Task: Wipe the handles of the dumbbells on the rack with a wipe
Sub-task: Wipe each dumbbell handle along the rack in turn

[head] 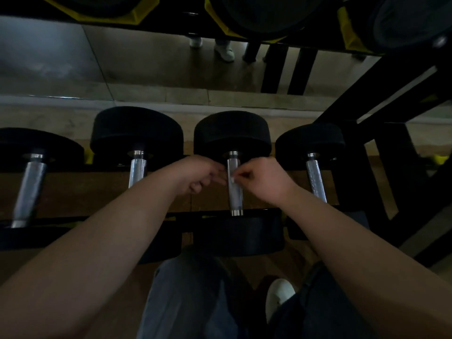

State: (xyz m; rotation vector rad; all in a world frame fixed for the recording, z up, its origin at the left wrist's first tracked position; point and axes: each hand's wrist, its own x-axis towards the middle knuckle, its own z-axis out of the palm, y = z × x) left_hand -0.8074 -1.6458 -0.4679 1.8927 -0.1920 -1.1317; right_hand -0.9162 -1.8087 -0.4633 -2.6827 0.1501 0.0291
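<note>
On the lower tier of a black metal rack (381, 148), a row of dumbbells (137, 133) lies side by side, far heads towards the wall. Each has round matte-black heads and a bright, cylindrical metal grip, knurled along its middle and smooth at the collars. Both hands meet at the handle (235, 199) of the third dumbbell (232, 135) from the left. The right hand (264, 178) has its fingers curled, the tips pinching a small white wipe (232, 179) against the upper half of the handle. The left hand (199, 176) is also curled, fingertips touching the handle's left side. Whether it too pinches the wipe cannot be told. Overhead, the upper tier holds larger black weights (269, 15) seated in yellow-edged cradles (217, 20). A pale shoe (278, 297) shows below the rack.
</note>
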